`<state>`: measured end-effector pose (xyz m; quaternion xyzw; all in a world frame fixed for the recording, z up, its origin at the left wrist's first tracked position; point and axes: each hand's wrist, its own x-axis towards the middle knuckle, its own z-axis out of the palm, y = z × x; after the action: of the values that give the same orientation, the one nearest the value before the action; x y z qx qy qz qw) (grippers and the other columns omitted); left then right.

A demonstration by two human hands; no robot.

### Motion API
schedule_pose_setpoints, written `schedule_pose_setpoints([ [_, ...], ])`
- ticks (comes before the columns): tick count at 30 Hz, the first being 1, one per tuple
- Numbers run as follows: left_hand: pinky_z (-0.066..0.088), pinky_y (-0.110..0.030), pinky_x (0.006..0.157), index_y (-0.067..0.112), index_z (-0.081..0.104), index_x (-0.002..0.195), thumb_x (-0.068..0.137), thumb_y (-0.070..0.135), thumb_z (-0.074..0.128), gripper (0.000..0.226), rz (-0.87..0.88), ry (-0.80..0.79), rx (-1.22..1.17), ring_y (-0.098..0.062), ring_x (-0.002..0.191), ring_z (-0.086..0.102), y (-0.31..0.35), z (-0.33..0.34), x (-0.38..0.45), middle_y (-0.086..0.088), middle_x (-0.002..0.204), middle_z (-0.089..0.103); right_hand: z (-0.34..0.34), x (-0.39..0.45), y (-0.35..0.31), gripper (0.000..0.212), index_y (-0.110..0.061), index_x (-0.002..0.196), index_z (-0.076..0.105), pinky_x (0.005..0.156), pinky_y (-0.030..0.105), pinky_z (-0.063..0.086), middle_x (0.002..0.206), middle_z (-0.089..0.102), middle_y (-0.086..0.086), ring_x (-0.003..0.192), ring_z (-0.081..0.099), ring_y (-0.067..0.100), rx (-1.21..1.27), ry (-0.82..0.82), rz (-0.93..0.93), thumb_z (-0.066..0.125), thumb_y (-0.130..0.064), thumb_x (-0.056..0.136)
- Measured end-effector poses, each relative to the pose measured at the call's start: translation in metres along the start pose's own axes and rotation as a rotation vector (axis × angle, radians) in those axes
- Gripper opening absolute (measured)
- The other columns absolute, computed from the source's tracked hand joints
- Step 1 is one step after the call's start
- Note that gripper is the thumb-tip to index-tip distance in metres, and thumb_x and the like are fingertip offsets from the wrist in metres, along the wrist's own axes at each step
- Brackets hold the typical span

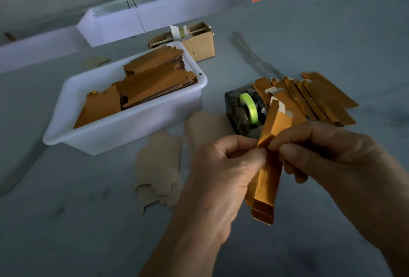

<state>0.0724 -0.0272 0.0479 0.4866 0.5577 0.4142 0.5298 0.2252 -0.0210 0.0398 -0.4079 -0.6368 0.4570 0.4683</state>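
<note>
A long, narrow gold cardboard box blank [269, 170] is held upright and slightly tilted above the grey table, partly folded into a sleeve. My left hand [223, 172] pinches its left edge near the middle. My right hand [327, 155] grips its right side at the same height, thumb in front. Its lower flap hangs free near the bottom, and a white inner flap shows at the top. Right behind the blank sits a black tape dispenser [243, 110] with a lime-green roll.
A white plastic tub [124, 130] holds stacks of flat gold blanks at the left. Several folded gold sleeves [318, 97] lie in a row right of the dispenser. Plain brown card pieces [159, 166] lie on the table. A small cardboard box [199, 44] stands behind.
</note>
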Motion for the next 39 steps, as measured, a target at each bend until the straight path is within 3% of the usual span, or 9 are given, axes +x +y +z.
schedule_pose_setpoints([
  [5, 0.053, -0.024, 0.063, 0.023, 0.075, 0.081, 0.077, 0.030, 0.072, 0.009, 0.003, -0.006, 0.025, -0.013, 0.071, 0.069, -0.001, -0.002, -0.004, 0.001, 0.076, 0.074, 0.002, 0.000, 0.003, 0.036, -0.056, 0.105, 0.060, 0.053, 0.012, 0.048, 0.077, 0.068, -0.007, 0.064, 0.061, 0.004, -0.057, -0.041, -0.025, 0.064, -0.036, 0.075],
  [8, 0.051, -0.017, 0.056, 0.024, 0.074, 0.081, 0.079, 0.031, 0.071, 0.008, 0.020, -0.003, 0.043, -0.009, 0.068, 0.069, -0.001, -0.003, -0.005, 0.002, 0.075, 0.074, 0.002, 0.002, 0.006, 0.054, -0.063, 0.107, 0.048, 0.051, 0.016, 0.050, 0.076, 0.069, -0.001, 0.060, 0.064, 0.007, -0.036, -0.014, 0.034, 0.062, -0.044, 0.059],
  [15, 0.046, -0.009, 0.052, 0.022, 0.074, 0.080, 0.084, 0.023, 0.068, 0.008, 0.075, -0.024, 0.051, -0.001, 0.062, 0.066, 0.002, -0.003, -0.008, 0.006, 0.069, 0.072, 0.007, 0.003, 0.006, 0.057, -0.053, 0.105, 0.041, 0.052, 0.027, 0.049, 0.078, 0.071, -0.003, 0.066, 0.068, 0.015, -0.088, 0.053, 0.087, 0.060, -0.051, 0.051],
  [22, 0.046, -0.007, 0.054, 0.022, 0.074, 0.081, 0.088, 0.016, 0.065, 0.012, 0.140, -0.060, 0.133, 0.001, 0.065, 0.067, 0.001, -0.006, -0.008, 0.009, 0.072, 0.073, 0.010, 0.004, -0.004, 0.047, -0.046, 0.098, 0.038, 0.047, 0.014, 0.049, 0.072, 0.070, -0.014, 0.058, 0.066, 0.002, -0.223, 0.076, 0.172, 0.056, -0.046, 0.055],
  [26, 0.052, -0.012, 0.059, 0.021, 0.074, 0.084, 0.088, 0.013, 0.065, 0.012, 0.129, -0.118, 0.133, -0.005, 0.069, 0.069, -0.002, -0.009, -0.007, 0.005, 0.075, 0.074, 0.011, 0.003, -0.004, 0.043, -0.038, 0.103, 0.041, 0.046, 0.013, 0.048, 0.071, 0.069, -0.015, 0.056, 0.065, 0.002, -0.287, 0.079, 0.201, 0.067, -0.032, 0.069],
  [30, 0.056, -0.018, 0.070, 0.022, 0.074, 0.085, 0.083, 0.029, 0.068, 0.009, 0.119, -0.146, 0.137, -0.009, 0.076, 0.071, -0.003, -0.011, -0.006, 0.004, 0.079, 0.075, 0.011, 0.002, -0.005, 0.055, -0.034, 0.110, 0.042, 0.047, 0.008, 0.046, 0.069, 0.068, -0.018, 0.054, 0.064, -0.001, -0.298, 0.073, 0.195, 0.063, -0.041, 0.060],
  [33, 0.053, -0.013, 0.067, 0.021, 0.073, 0.083, 0.073, 0.048, 0.063, 0.030, 0.128, -0.128, 0.166, -0.008, 0.073, 0.069, -0.005, -0.009, -0.006, 0.003, 0.078, 0.074, 0.011, 0.001, -0.008, 0.062, -0.034, 0.109, 0.042, 0.045, 0.006, 0.044, 0.065, 0.068, -0.018, 0.051, 0.064, -0.001, -0.270, 0.091, 0.210, 0.055, -0.048, 0.050],
  [37, 0.056, -0.023, 0.065, 0.019, 0.071, 0.078, 0.088, 0.033, 0.059, 0.021, 0.143, -0.071, 0.178, -0.013, 0.068, 0.068, -0.006, -0.006, -0.008, -0.001, 0.072, 0.072, 0.011, 0.000, -0.005, 0.056, -0.034, 0.106, 0.043, 0.047, 0.011, 0.048, 0.064, 0.070, -0.014, 0.053, 0.065, 0.002, -0.227, 0.090, 0.228, 0.059, -0.042, 0.053],
  [39, 0.053, -0.018, 0.055, 0.017, 0.071, 0.074, 0.089, 0.027, 0.059, 0.022, 0.142, -0.032, 0.124, -0.010, 0.060, 0.066, -0.007, -0.003, -0.009, 0.001, 0.066, 0.070, 0.010, 0.000, -0.006, 0.054, -0.035, 0.106, 0.044, 0.048, 0.016, 0.051, 0.066, 0.071, -0.012, 0.054, 0.066, 0.004, -0.216, 0.091, 0.223, 0.060, -0.041, 0.055],
])
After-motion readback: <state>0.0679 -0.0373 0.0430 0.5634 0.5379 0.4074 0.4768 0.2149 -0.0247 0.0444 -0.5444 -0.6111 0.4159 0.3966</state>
